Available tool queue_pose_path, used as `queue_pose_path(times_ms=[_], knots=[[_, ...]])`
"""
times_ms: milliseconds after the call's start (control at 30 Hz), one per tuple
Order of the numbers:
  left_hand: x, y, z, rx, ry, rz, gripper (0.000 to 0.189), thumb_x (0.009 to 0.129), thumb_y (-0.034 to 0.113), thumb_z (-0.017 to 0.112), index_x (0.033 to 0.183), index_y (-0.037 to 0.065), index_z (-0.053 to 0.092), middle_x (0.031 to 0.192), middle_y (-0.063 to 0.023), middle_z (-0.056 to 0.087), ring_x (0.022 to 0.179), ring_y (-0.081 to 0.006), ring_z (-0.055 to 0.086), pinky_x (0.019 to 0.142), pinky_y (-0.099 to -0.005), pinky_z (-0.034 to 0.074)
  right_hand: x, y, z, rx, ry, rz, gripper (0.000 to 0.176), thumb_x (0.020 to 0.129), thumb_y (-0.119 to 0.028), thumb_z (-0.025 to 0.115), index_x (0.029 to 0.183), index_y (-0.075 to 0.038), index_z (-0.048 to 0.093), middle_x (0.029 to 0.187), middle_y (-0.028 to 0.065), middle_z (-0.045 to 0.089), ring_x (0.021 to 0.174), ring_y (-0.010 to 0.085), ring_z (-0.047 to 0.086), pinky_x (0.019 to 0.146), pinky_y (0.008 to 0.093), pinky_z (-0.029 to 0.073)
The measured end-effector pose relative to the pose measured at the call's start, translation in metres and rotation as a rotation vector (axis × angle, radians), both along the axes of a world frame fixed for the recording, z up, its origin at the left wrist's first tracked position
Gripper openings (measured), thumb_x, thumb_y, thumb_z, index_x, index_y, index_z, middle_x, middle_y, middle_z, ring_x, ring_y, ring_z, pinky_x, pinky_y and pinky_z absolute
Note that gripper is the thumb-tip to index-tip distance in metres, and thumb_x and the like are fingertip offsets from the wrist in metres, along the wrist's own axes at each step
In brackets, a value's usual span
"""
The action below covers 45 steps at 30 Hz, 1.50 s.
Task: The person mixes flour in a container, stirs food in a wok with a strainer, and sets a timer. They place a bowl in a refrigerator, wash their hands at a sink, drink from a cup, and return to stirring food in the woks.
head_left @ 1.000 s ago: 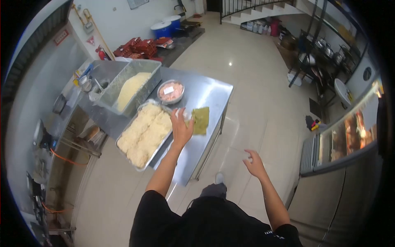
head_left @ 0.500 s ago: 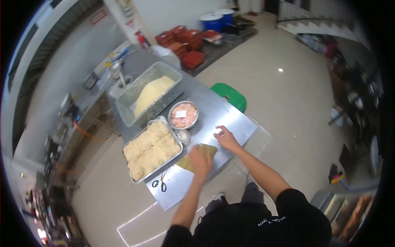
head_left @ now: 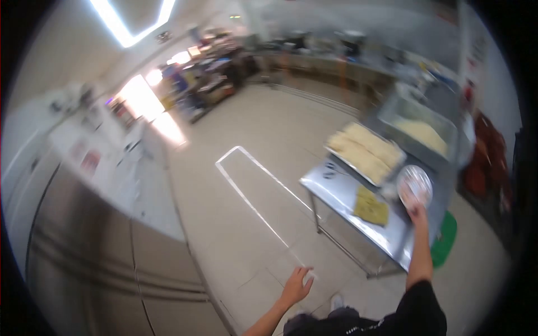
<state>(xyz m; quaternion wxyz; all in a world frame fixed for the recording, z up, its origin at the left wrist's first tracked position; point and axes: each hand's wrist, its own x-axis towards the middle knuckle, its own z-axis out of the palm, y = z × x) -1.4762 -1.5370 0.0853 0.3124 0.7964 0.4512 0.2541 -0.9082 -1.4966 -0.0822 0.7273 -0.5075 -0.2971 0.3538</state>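
My right hand [head_left: 416,211] is at the near rim of a round metal bowl [head_left: 429,185] of pinkish chopped meat with a white label on it. The fingers look closed over the rim, though blur softens them. Well away from the steel table [head_left: 342,193], my left hand [head_left: 297,287] hangs above the floor, fingers apart and holding nothing. An olive-green folded leaf [head_left: 371,206] lies flat on the table, left of the bowl. Beside the leaf sits a small clear plastic bundle [head_left: 388,192].
A tray heaped with pale grated stuff [head_left: 367,152] and a plastic tub [head_left: 392,115] of yellowish meal stand behind. Black-handled scissors [head_left: 329,170] lie near the table's left corner. A green bin [head_left: 445,241] is beyond the right edge; a steel fridge [head_left: 89,241] is at left.
My view has swung left, bringing in the fridge. My left hand has left the leaf and moved off the table. My right hand has moved from above the bare tabletop to the bowl.
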Motion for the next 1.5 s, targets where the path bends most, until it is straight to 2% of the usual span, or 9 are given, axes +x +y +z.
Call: queue_pose_path(times_ms=[100,233,500,733,833,933,1167,1400,1500], knots=[[-0.089,-0.076,-0.024,-0.114,-0.079,0.423,0.028,0.076,0.013,0.059,0.103,0.008,0.054,0.089,-0.0134,0.053,0.08,-0.0263,0.055,0.072,-0.0352,0.046,-0.022,-0.052,-0.008,-0.169,0.148,0.074,0.004,0.078,-0.007,0.05,0.078,-0.01,0.052,0.066,-0.0018,0.045,0.057,0.0094,0.044,0.049,0.0249,0.04],[-0.168,-0.21,-0.037,-0.319,-0.274,0.818,0.028,0.078,0.016,0.059,0.105,0.009,0.054,0.094,-0.0117,0.055,0.084,-0.0216,0.056,0.074,-0.034,0.047,-0.205,-0.116,0.112,-0.683,0.104,0.163,0.025,0.082,-0.017,0.051,0.105,-0.007,0.048,0.075,0.0027,0.052,0.056,0.0123,0.054,0.039,0.0253,0.046],[-0.25,-0.43,-0.03,-0.867,-1.271,0.792,0.056,0.083,0.034,0.057,0.13,0.015,0.033,0.121,-0.0113,0.044,0.104,-0.0179,0.049,0.085,-0.0363,0.044,-0.597,-0.246,0.139,-0.699,-0.474,1.621,0.034,0.071,-0.014,0.054,0.101,0.0,0.055,0.083,0.0101,0.06,0.064,0.0178,0.06,0.048,0.0287,0.051],[-0.314,-0.7,-0.088,-0.611,-1.72,1.238,0.044,0.086,0.021,0.049,0.125,0.003,0.036,0.114,-0.0112,0.05,0.105,-0.0235,0.05,0.091,-0.0417,0.04,-0.848,-0.465,0.194,-0.274,-1.099,2.494,0.05,0.077,-0.022,0.048,0.124,-0.005,0.039,0.088,0.017,0.06,0.073,0.0259,0.061,0.056,0.0338,0.052],[-0.312,-0.779,-0.068,-0.283,-1.884,1.22,0.041,0.085,0.017,0.047,0.123,0.003,0.039,0.11,-0.0109,0.053,0.105,-0.0262,0.05,0.091,-0.0439,0.04,-0.878,-0.541,0.195,0.497,-1.209,2.359,0.056,0.08,-0.023,0.05,0.131,-0.008,0.031,0.077,0.0151,0.06,0.072,0.0284,0.059,0.065,0.0387,0.047],[-0.309,-0.827,-0.06,-0.117,-1.946,1.322,0.041,0.085,0.017,0.047,0.122,0.003,0.039,0.109,-0.0109,0.053,0.105,-0.0265,0.051,0.091,-0.0442,0.04,-0.888,-0.585,0.227,0.409,-1.232,2.445,0.056,0.082,-0.026,0.051,0.131,-0.008,0.031,0.079,0.017,0.059,0.077,0.0324,0.057,0.075,0.0404,0.043],[-0.289,-0.89,-0.05,0.05,-2.001,1.53,0.039,0.085,0.017,0.047,0.121,0.002,0.04,0.108,-0.0109,0.054,0.104,-0.0273,0.051,0.091,-0.0449,0.041,-0.97,-0.684,0.257,0.952,-1.158,2.308,0.051,0.082,-0.027,0.053,0.126,-0.006,0.037,0.114,0.0196,0.045,0.103,0.0319,0.048,0.086,0.0403,0.04],[-0.249,-0.942,-0.049,0.224,-1.976,1.656,0.038,0.085,0.016,0.047,0.12,0.002,0.041,0.106,-0.0109,0.055,0.104,-0.0281,0.051,0.091,-0.0456,0.041,-1.021,-0.832,0.337,1.301,-0.43,2.219,0.052,0.081,-0.029,0.053,0.123,-0.004,0.034,0.114,0.0211,0.044,0.104,0.035,0.047,0.088,0.0412,0.039],[-0.2,-0.971,-0.063,0.393,-1.998,1.739,0.038,0.085,0.016,0.046,0.12,0.002,0.041,0.106,-0.0109,0.055,0.104,-0.0285,0.051,0.091,-0.0458,0.041,-1.005,-0.882,0.352,1.351,-0.537,2.27,0.054,0.079,-0.029,0.056,0.12,-0.001,0.034,0.109,0.023,0.047,0.1,0.037,0.048,0.086,0.0421,0.041]])
